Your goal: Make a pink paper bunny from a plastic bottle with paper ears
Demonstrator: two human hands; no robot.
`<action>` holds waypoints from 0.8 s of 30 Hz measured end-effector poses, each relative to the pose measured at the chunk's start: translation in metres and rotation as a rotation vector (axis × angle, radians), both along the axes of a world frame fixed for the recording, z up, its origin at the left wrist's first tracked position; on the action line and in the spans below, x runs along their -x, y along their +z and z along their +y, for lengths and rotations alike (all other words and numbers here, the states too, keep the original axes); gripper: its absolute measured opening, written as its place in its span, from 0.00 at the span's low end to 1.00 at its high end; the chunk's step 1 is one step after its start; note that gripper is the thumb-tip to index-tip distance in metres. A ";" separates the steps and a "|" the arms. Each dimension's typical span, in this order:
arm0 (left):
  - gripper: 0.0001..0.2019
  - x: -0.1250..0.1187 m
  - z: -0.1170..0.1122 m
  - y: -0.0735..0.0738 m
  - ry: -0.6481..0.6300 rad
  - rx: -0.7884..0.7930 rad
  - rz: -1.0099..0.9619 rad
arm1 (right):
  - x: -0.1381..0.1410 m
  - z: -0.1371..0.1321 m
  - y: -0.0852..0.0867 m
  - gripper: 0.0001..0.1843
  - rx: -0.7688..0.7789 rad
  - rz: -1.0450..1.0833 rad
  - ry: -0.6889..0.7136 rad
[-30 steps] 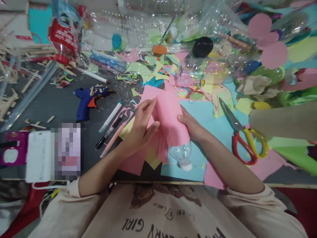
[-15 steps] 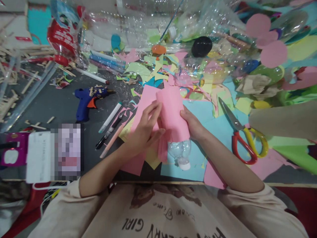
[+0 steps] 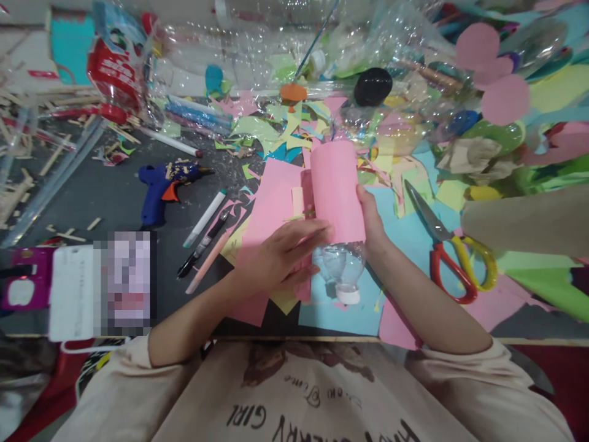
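Observation:
A clear plastic bottle (image 3: 343, 270) with a white cap lies cap-end toward me, its body wrapped in pink paper (image 3: 338, 190). My right hand (image 3: 375, 221) is wrapped round the far right side of the wrapped bottle, thumb along the paper's edge. My left hand (image 3: 289, 252) has its fingers stretched out, the tips touching the paper's lower left edge near the bottle's shoulder. Flat pink sheets (image 3: 271, 209) and a light blue sheet (image 3: 345, 319) lie beneath. How the paper is fastened round the bottle is hidden.
Scissors (image 3: 442, 239) with red and yellow handles lie to the right. On the left are a blue glue gun (image 3: 159, 190), a marker (image 3: 205, 218), a black pen (image 3: 202, 245) and a blurred-out phone-like object (image 3: 129, 276). Paper scraps and plastic bottles crowd the back.
The wrapped bottle has shifted right and slightly away from me. My left hand has slid from the paper's upper left side down to its lower edge.

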State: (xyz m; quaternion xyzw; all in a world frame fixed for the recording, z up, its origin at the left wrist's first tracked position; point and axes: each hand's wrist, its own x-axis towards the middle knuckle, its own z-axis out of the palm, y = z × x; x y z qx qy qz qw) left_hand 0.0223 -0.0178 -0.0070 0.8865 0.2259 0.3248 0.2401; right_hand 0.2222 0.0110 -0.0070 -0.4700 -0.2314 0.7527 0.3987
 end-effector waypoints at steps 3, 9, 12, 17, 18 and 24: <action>0.31 0.000 0.001 0.000 -0.015 -0.028 -0.039 | 0.000 0.000 0.001 0.37 0.008 -0.002 -0.015; 0.31 0.001 0.001 -0.002 0.003 -0.060 -0.036 | 0.003 0.000 0.002 0.40 0.004 0.004 -0.013; 0.30 0.002 0.002 -0.002 0.070 -0.009 -0.022 | 0.006 -0.001 -0.002 0.41 -0.092 -0.056 -0.050; 0.28 0.005 0.006 -0.003 0.211 0.114 -0.020 | 0.007 -0.004 -0.007 0.38 -0.247 -0.138 0.007; 0.29 0.005 0.006 -0.003 0.227 0.118 -0.013 | 0.007 -0.004 -0.008 0.37 -0.264 -0.151 0.015; 0.29 0.005 0.005 0.000 0.183 0.084 0.005 | 0.007 -0.004 -0.008 0.38 -0.263 -0.175 -0.001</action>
